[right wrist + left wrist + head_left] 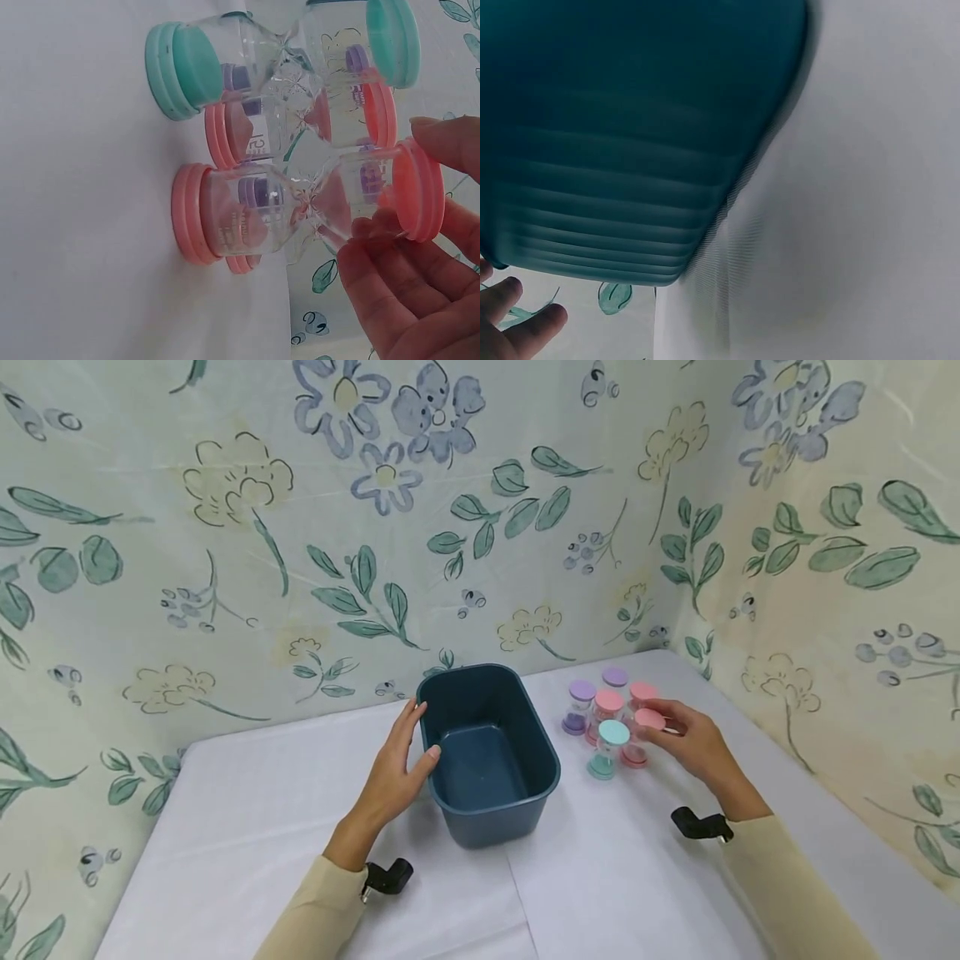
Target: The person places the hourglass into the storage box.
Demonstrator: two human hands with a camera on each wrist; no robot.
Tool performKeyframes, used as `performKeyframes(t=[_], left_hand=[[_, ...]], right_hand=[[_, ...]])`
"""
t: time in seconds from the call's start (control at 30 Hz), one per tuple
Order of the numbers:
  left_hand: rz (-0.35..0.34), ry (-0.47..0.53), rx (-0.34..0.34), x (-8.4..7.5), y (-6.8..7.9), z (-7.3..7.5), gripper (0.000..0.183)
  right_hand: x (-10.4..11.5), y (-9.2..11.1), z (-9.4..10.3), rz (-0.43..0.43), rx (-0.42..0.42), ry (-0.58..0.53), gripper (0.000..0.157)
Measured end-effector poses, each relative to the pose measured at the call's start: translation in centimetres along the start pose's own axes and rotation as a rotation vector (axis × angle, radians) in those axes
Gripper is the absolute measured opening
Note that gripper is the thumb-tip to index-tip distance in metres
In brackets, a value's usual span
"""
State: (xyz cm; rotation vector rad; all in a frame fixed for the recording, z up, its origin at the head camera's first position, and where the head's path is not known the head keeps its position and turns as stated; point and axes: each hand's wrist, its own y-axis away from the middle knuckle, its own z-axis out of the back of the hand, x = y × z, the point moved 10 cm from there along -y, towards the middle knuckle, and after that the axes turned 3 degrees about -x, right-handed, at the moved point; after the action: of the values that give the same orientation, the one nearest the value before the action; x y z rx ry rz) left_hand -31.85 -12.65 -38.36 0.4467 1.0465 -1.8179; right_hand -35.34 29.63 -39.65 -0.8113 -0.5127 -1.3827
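Right hand [693, 745] pinches near pink hourglass [315, 201] by its top cap, upright on worktop [285, 777] beside other hourglasses [608, 702], right of bin [491, 828]. Left hand [392, 777], fingers fairly straight, touches bin's left rim.

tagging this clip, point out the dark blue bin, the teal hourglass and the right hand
Dark blue bin [495, 829], head view: front outer wall.
Teal hourglass [608, 749], head view: middle of its glass.
Right hand [693, 744], head view: back of the hand.
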Motion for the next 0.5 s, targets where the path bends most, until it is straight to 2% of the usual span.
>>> performKeyframes(t=[0.3,0.5], left_hand=[[-0.045,0.096,0.004,-0.5,-0.4,-0.4,0.065],[-0.042,0.109,0.002,-0.4,-0.3,-0.4,0.064]], right_hand=[[-0.8,0.0,0.1,-0.051,-0.005,0.003,0.065],[-1.1,-0.1,-0.2,-0.040,0.037,-0.026,0.067]])
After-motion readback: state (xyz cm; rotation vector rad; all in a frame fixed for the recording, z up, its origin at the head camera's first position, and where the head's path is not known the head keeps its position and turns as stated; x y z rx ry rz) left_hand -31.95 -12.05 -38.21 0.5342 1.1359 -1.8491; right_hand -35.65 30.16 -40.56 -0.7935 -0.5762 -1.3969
